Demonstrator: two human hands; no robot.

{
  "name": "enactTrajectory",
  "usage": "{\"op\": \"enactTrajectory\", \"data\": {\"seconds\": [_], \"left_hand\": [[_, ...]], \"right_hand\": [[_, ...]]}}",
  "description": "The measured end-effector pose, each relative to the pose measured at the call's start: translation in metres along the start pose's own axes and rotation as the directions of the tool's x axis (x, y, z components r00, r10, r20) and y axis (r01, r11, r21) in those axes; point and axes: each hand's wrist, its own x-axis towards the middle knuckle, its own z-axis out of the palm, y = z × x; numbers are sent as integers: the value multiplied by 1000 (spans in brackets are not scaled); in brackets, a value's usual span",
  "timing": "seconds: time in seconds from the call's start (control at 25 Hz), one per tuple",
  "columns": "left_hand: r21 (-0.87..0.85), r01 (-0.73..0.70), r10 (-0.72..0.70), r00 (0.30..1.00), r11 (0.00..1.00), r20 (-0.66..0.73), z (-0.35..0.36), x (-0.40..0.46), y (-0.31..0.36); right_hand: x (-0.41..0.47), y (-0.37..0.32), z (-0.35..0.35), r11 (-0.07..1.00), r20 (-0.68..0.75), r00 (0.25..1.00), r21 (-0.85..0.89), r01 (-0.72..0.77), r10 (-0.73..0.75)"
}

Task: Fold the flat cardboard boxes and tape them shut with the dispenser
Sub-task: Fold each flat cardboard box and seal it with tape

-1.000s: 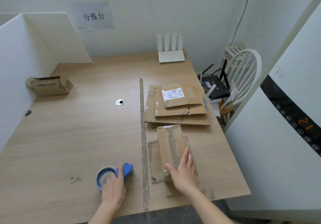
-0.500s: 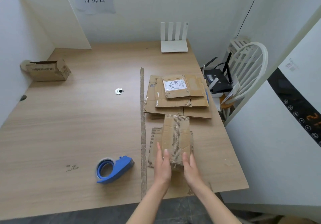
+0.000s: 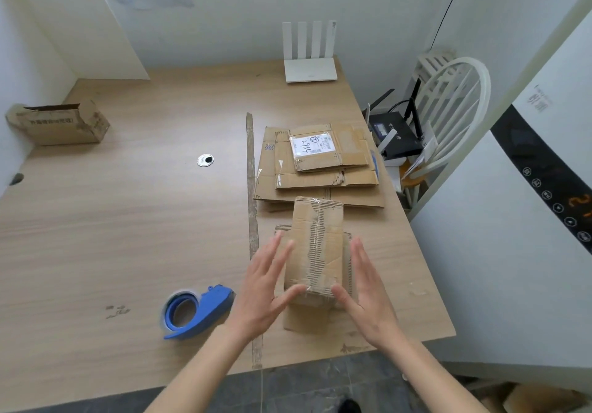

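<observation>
The left hand (image 3: 262, 284) has let go of the blue tape dispenser (image 3: 197, 311), which it rested on a second ago, and has come across to join the right hand (image 3: 365, 287) at the small flattened box (image 3: 315, 249). By my reading, taping is set aside and folding this box is the step in hand.

Both hands are spread, fingers straight and pointing toward 12 o'clock, palms turned inward. They flank the box, the left at its 9 o'clock side, the right at its 3 o'clock side, and both thumbs touch its near edge. Nothing is pinched.

The box lies on the tabletop (image 3: 128, 220) near its front edge, at 6 o'clock from the stack of flat boxes (image 3: 320, 162). The dispenser sits untouched at 8 o'clock from the box.
</observation>
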Motion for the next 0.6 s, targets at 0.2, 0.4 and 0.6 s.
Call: {"op": "enactTrajectory", "data": {"seconds": [0.2, 0.4, 0.6], "left_hand": [[311, -397, 337, 913, 863, 232, 0, 29, -30], [284, -380, 357, 925, 881, 130, 19, 34, -49], [283, -399, 386, 917, 872, 104, 20, 42, -49]], "right_hand": [[22, 16, 9, 906, 164, 953, -305, 294, -254], [33, 35, 31, 890, 34, 934, -290, 351, -357], [33, 46, 32, 905, 17, 927, -210, 369, -374]]}}
